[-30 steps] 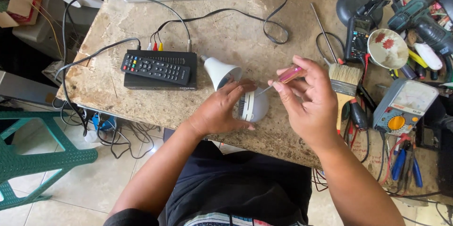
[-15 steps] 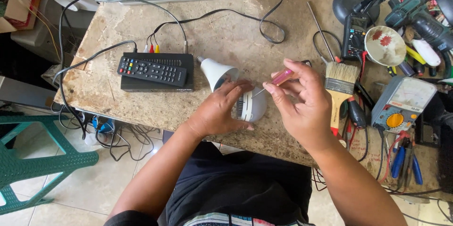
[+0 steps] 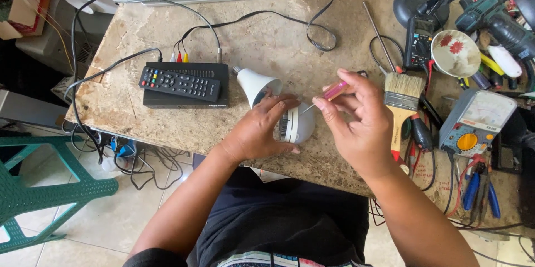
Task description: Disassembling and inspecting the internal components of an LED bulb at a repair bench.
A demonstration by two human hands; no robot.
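Since a moment ago, our right hand [image 3: 359,125] has been drawing the small pink-handled screwdriver [image 3: 333,91] nearer the white bulb dome [image 3: 295,125], fingers pinching its handle. Our left hand [image 3: 262,130] is gripping that dome at the bench's [image 3: 128,111] front edge, its cone-shaped base [image 3: 253,84] lying just behind. We are judging that the thin tip could be skidding off the curved plastic toward our left fingers. Any labels: the yellow-dialled meter [image 3: 473,125] is sitting right of the brush [image 3: 402,97], the black remote [image 3: 179,83] lying left.
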